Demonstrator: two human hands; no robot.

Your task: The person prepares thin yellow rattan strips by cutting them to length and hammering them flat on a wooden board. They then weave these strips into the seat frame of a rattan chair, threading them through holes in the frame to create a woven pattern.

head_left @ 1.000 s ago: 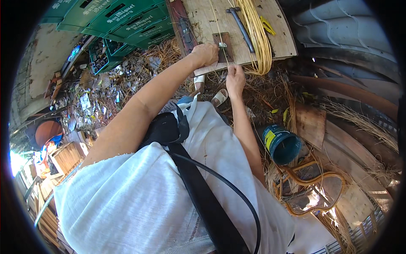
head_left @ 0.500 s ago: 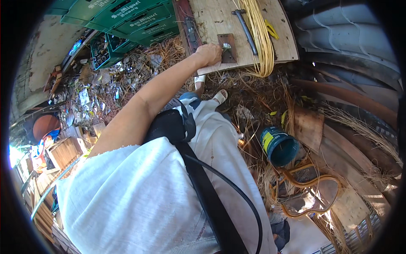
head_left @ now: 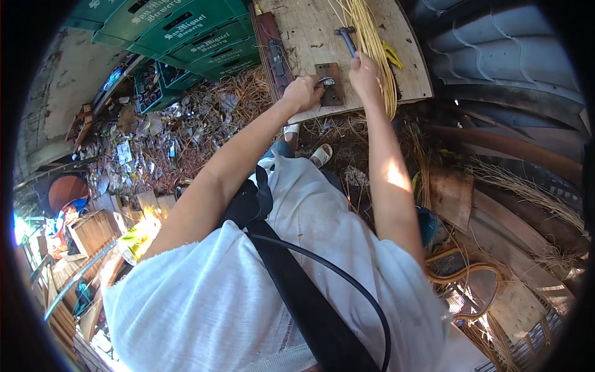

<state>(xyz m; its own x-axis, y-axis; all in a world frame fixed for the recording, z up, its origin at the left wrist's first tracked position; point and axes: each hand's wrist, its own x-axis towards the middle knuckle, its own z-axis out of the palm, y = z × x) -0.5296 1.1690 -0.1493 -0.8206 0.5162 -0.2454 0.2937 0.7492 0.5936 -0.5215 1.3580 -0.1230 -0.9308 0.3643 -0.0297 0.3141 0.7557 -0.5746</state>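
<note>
My left hand (head_left: 302, 94) is closed at the near edge of the wooden board (head_left: 304, 25). Its fingertips pinch a small shiny metal piece (head_left: 327, 81), whose exact kind I cannot make out, over a dark rusty square plate (head_left: 330, 93). To the right, my right hand (head_left: 366, 73) wraps round the handle of a hammer (head_left: 348, 41), its head pointing away from me. A bundle of pale, thin rattan-like strips (head_left: 365, 28) lies beside the hammer, partly behind my right hand. Yellow-handled cutters (head_left: 393, 56) rest right of the strips.
Green crates (head_left: 204, 46) are stacked at the far left. Litter and dry strips (head_left: 186, 124) cover the ground. Right of my right arm stand a partly hidden teal bucket (head_left: 426, 224) and a curved rattan frame (head_left: 496, 279). Grey corrugated sheets (head_left: 496, 49) line the right side.
My right hand has come into view and taken hold of the hammer, which has shifted slightly. My left hand stays by the rusty plate. My right arm now partly covers the bucket.
</note>
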